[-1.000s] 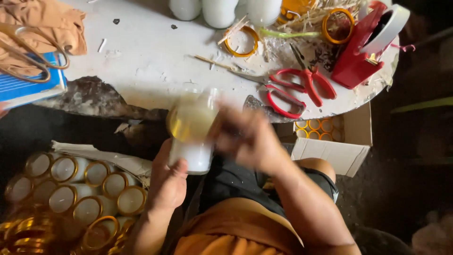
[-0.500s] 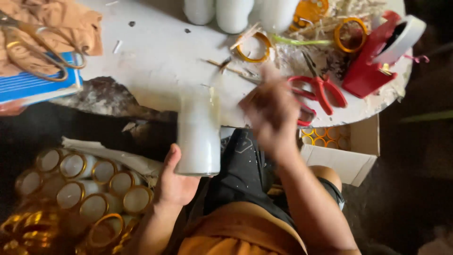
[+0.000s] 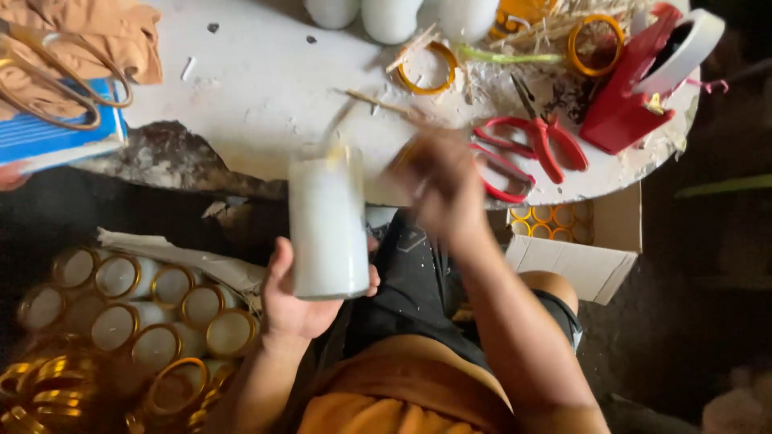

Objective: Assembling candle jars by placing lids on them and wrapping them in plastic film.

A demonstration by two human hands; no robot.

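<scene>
Below, left hand [image 3: 299, 301] gripping white candle [image 3: 328, 229], right hand [image 3: 438, 189] blurred near red scissors [image 3: 527, 149]

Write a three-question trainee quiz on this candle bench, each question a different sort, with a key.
1. True or false: the left hand holds the white candle upright.
2. The red scissors lie: A) on the white table, B) in the cardboard box, C) on the lap.
3. Fill in: the blurred right hand is over the table's ____ edge.

Key: 1 true; 2 A; 3 near.
</scene>
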